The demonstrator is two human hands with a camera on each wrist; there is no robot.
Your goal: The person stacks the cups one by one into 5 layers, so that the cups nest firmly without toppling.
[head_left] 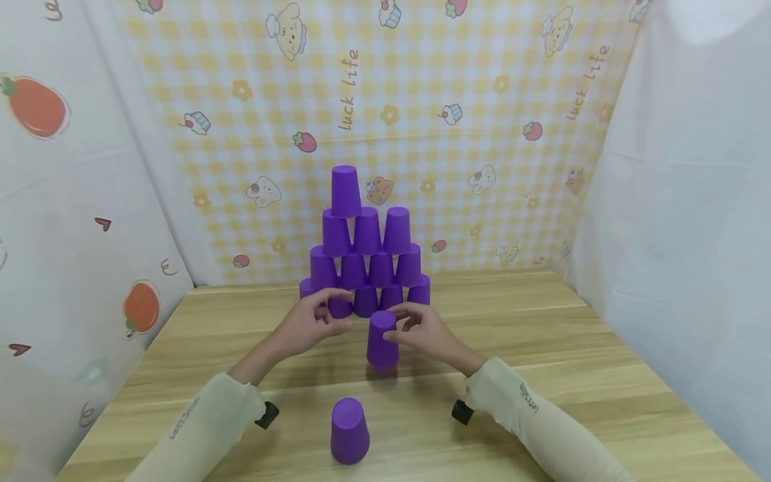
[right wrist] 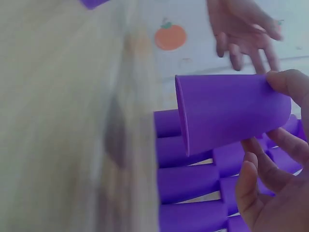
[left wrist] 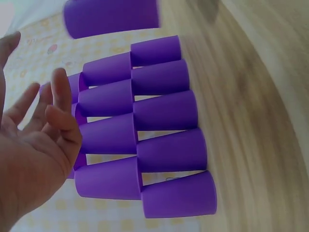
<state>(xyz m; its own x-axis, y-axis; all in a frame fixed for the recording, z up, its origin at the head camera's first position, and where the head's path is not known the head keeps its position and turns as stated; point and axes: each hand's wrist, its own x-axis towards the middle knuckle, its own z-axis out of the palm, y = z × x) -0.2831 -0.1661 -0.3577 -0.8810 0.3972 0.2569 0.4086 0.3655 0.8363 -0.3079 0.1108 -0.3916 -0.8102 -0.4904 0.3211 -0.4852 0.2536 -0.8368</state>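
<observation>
In the head view my right hand pinches an upside-down purple cup near its narrow end, thumb on one side and fingers on the other. The right wrist view shows this cup lifted off the wooden table, its wide rim downward. My left hand is empty, fingers loosely bent, a little to the left of the held cup. Behind both hands rises a pyramid of upside-down purple cups, with one cup on top, at the left of a row of three. The hands partly hide its bottom row.
Another upside-down purple cup stands on the wooden table near the front, between my forearms. A yellow checked cloth hangs close behind the pyramid. White cloths hang at the left and right.
</observation>
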